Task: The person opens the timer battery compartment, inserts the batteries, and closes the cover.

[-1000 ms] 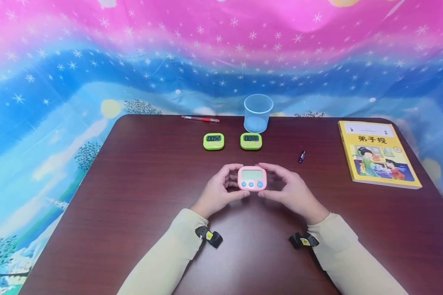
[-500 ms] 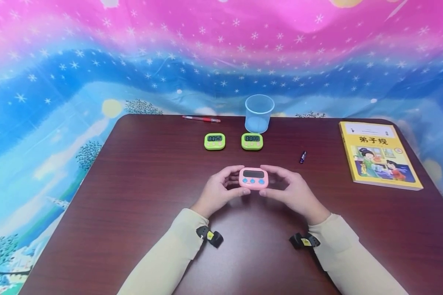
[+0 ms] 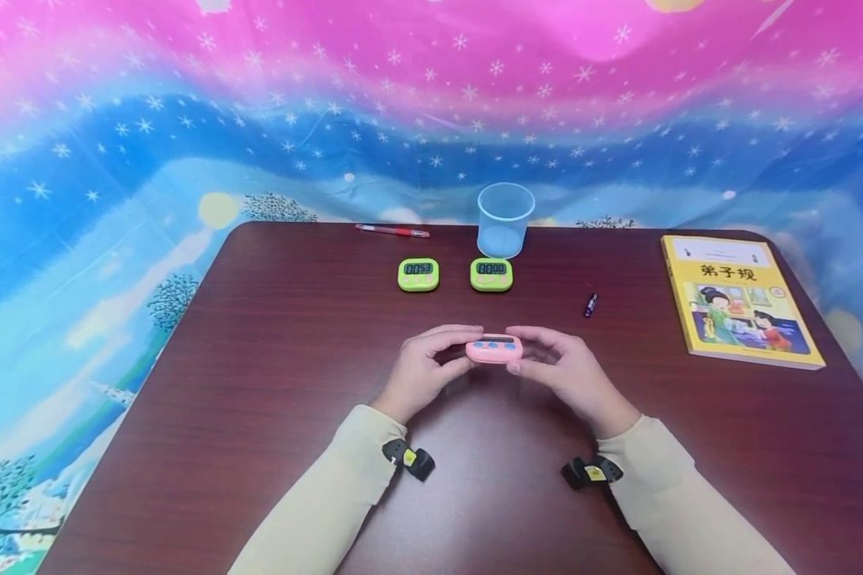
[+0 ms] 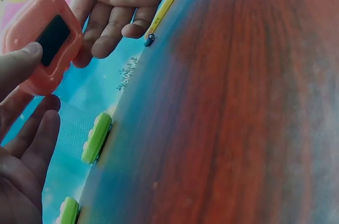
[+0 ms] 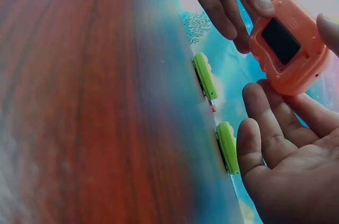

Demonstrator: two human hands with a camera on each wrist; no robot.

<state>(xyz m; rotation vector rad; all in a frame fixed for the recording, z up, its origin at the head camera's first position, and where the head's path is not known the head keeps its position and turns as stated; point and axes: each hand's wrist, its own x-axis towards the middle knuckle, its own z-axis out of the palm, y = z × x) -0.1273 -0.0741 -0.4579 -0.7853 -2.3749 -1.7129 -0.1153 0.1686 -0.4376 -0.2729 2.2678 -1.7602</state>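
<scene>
Both hands hold a pink digital timer (image 3: 494,349) with blue buttons over the middle of the table. My left hand (image 3: 431,366) pinches its left end and my right hand (image 3: 574,374) pinches its right end, each with thumb and fingertips. The timer is tilted, so the head view catches its face at a steep angle and a dark strip of screen. In the wrist views the back of the timer (image 5: 310,49) shows a dark rectangular panel, with a left-hand thumb (image 4: 32,52) at its edge. The other fingers are spread loosely below.
Beyond the hands lie two green timers (image 3: 418,275), the left one reading 00:53. A clear blue cup (image 3: 503,224) stands behind, near a red pen (image 3: 392,231). To the right are a small dark battery (image 3: 590,305) and a yellow book (image 3: 744,303).
The pink timer has tipped, its face going from turned toward the head camera to nearly edge-on. Both hands keep hold. The left green timer went from 00:52 to 00:53.
</scene>
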